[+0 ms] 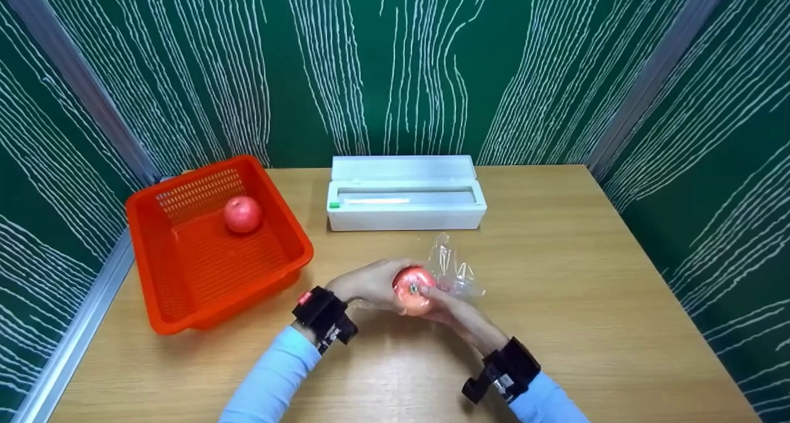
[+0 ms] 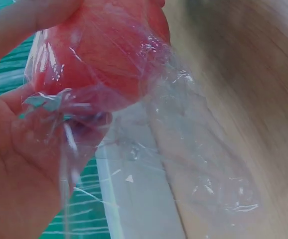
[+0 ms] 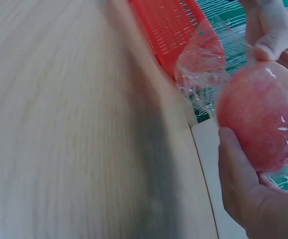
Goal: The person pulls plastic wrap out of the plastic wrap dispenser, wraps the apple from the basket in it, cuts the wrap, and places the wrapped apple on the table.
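Note:
A pinkish-red tomato, partly covered in clear plastic film, is held between both hands over the table. My left hand grips its left side, with the thumb over the film in the left wrist view. From the right, my right hand holds it, the thumb lying on top near the stem spot. Loose, crumpled film hangs off the tomato and spreads to its right in the head view. Some of the fingers are hidden behind the tomato.
An orange-red plastic basket stands at the left with another tomato inside. Behind the hands sits a long white box, its lid raised. Green panels with white streaks enclose the wooden table at the back and sides.

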{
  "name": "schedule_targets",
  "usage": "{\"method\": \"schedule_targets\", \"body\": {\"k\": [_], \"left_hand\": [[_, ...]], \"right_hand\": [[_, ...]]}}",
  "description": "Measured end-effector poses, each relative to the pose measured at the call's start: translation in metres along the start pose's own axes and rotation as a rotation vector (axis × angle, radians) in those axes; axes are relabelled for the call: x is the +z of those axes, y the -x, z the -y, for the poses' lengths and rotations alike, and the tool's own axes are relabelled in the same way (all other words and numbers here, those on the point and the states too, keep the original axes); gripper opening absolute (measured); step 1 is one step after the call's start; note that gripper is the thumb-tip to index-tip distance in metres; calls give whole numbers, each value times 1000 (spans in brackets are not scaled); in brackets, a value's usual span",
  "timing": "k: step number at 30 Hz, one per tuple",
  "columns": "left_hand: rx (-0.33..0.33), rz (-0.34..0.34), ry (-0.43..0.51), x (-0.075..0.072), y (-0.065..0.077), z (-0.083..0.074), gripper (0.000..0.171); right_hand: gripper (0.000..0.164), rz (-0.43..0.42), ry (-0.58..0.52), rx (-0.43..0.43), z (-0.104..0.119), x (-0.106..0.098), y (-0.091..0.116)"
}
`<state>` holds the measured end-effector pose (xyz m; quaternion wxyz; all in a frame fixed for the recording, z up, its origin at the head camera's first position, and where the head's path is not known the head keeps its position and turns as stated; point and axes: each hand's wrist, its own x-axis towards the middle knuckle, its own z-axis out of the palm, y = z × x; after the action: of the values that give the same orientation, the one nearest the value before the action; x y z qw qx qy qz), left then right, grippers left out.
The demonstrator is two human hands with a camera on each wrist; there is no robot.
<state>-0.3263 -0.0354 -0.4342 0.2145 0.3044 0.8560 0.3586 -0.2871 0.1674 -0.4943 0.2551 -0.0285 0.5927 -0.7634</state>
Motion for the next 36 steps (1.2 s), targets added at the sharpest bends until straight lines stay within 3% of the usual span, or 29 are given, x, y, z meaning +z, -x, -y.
{"method": "schedule_targets", "body": {"k": [2, 5, 8, 12, 16, 20, 23, 26, 32, 34, 36], "left_hand": [[-43, -118, 58, 2, 5, 1, 80], [-138, -380, 222, 13, 18, 6, 77], [-189, -635, 325, 33, 25, 14, 59], [-150, -792, 386, 46, 23, 21, 25], [-99, -827, 476, 38, 21, 28, 18], [-125, -837, 499, 29, 20, 34, 18], [-145, -804, 575, 27, 19, 36, 21], [-172, -754, 752, 29, 18, 38, 35], [-165, -555, 1288, 40, 13, 46, 87], [-138, -503, 1384, 44, 9, 46, 93], [-113, -533, 1395, 49, 5, 42, 86]], "right_hand": [[70, -44, -19, -21, 0, -1, 0], [70, -118, -68, -48, 1, -3, 2], [70, -164, -87, -64, 4, -6, 4], [68, -181, -68, -80, 7, -8, 5], [66, -202, -63, -90, 7, -7, 5], [68, -235, -95, -94, 8, -7, 6], [70, -233, -127, -90, 9, -10, 7], [71, -243, -153, -80, 8, -14, 8], [74, -237, -155, -93, 9, -19, 10], [75, -230, -148, -105, 8, -20, 9], [73, -231, -145, -117, 7, -20, 7]]}}
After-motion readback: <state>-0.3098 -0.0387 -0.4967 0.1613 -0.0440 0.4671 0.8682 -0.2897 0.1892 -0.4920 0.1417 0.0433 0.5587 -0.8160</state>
